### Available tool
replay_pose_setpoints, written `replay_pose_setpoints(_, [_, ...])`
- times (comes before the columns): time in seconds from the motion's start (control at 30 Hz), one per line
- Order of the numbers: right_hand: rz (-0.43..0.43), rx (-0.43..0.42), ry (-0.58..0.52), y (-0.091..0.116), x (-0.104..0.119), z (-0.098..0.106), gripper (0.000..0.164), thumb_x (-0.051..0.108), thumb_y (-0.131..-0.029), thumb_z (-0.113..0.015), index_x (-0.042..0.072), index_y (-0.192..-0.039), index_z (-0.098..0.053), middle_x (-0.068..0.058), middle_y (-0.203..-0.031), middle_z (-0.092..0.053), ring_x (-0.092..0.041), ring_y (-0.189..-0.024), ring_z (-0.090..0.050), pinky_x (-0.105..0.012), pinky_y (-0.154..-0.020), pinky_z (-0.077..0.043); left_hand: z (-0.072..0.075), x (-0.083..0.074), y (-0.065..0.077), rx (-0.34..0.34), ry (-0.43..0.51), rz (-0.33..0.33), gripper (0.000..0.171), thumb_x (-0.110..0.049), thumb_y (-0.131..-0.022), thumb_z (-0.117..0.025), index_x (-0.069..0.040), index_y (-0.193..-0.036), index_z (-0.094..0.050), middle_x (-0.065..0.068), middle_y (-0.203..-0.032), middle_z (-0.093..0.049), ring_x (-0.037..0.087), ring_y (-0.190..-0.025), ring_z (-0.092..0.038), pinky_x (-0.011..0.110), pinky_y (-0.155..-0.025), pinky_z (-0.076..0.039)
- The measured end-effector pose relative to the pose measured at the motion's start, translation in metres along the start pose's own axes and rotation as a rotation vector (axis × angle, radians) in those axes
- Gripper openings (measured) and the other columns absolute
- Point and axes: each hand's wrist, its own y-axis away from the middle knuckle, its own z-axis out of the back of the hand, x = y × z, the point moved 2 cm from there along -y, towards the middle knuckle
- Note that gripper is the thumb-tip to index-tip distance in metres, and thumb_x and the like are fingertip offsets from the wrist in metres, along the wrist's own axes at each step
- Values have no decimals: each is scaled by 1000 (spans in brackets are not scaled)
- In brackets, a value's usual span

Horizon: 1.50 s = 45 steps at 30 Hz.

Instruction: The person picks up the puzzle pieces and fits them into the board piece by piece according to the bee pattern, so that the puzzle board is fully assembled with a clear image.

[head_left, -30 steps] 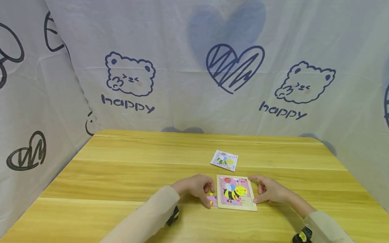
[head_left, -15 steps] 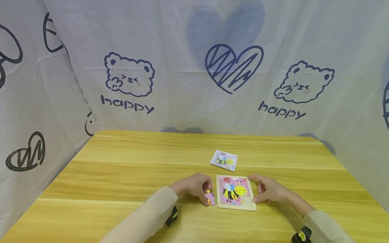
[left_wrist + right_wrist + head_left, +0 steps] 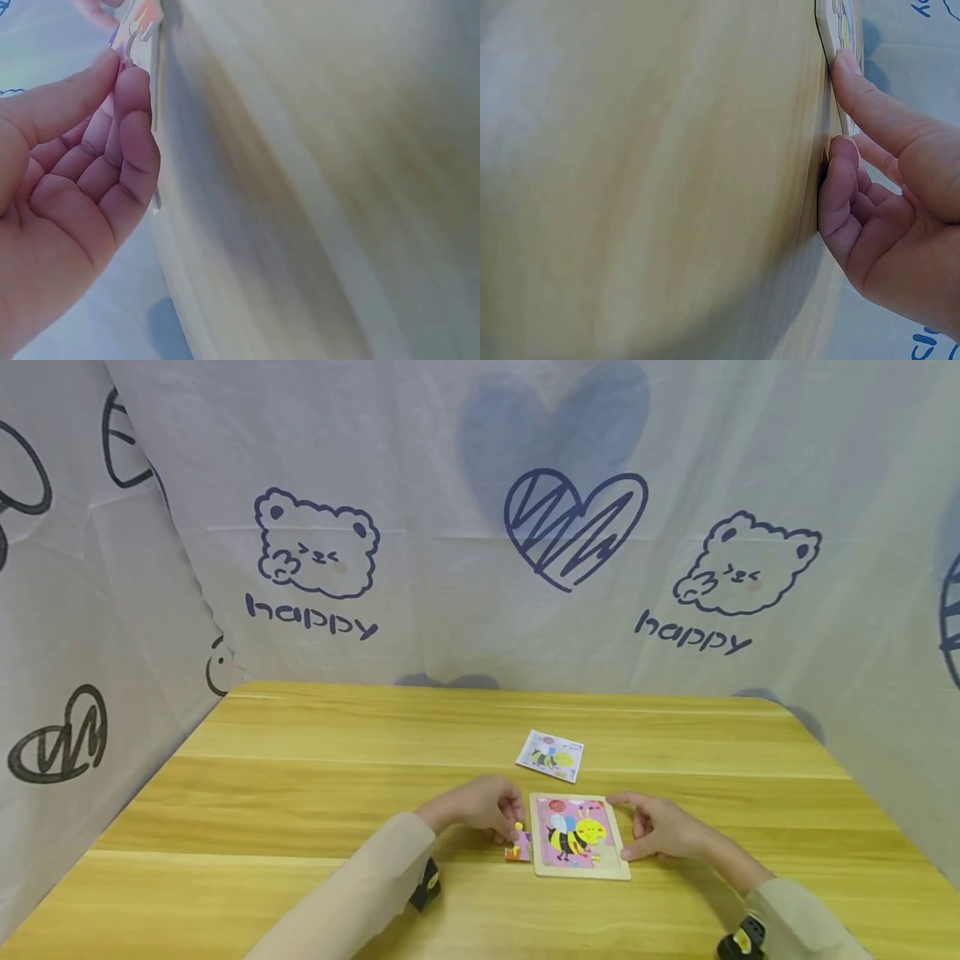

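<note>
My left hand (image 3: 480, 806) pinches a pink jigsaw piece (image 3: 517, 847) with yellow and orange marks, thumb and index finger at its far end. The piece overlaps the left edge of a wooden puzzle board (image 3: 536, 837) in the head view. In the left wrist view the thumb and index tips meet at the piece (image 3: 144, 19). The board carries a bee picture with a bare gap at its lower right. My right hand (image 3: 667, 831) holds the board's right side, index finger at the far corner and thumb on the nearer edge; its other fingers curl beside the board.
A square picture card (image 3: 551, 757) with the same bee lies behind the board on the wooden table (image 3: 337, 735). A white cloth (image 3: 450, 610) with blue drawings hangs behind the table and at its sides.
The jigsaw piece has risen and turned beside the board. My left fingers have shifted from its left side to its far end. The right hand keeps its hold on the board.
</note>
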Motion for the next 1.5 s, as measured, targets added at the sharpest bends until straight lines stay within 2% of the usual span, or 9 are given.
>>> replay_pose_setpoints(0.23, [8,6,-7,0,2,0,73,16,-72,-75,-9,-128,-36,-3,-69,-46,-9,-49,-39,-20,-40,-34,2,-9,-5,-23,86,2,11,11,-75,-63,2,-76,-57,5,-62,-53,12,-51,-52,22,-49,-46])
replay_pose_setpoints(0.67, [10,4,6,0,3,-1,73,17,-72,-75,-9,-128,-36,-3,-68,-47,-8,-50,-40,-19,-40,-35,-5,-24,-23,-59,96,-17,11,9,-76,-65,0,-76,-58,4,-63,-54,11,-53,-52,28,-56,-50])
replay_pose_setpoints(1.03, [28,-11,22,1,4,-2,72,16,-72,-75,-10,-127,-37,-2,-66,-46,-7,-49,-41,-18,-40,-34,-17,-37,-36,-61,118,-45,11,8,-76,-64,0,-77,-57,4,-62,-55,15,-53,-55,26,-54,-50])
replay_pose_setpoints(1.23, [28,-8,15,1,2,-2,71,17,-73,-74,-9,-128,-37,-2,-66,-46,-7,-49,-40,-19,-39,-35,-27,-44,-42,-52,142,-24,11,9,-75,-64,0,-78,-58,5,-62,-55,17,-54,-57,27,-55,-51])
replay_pose_setpoints(1.5, [14,-3,-27,0,0,-1,66,16,-78,-69,-9,-129,-36,-2,-64,-46,-7,-47,-40,-19,-40,-35,-41,-50,-54,-21,104,-36,11,10,-75,-64,1,-80,-59,5,-64,-57,14,-54,-57,23,-53,-49])
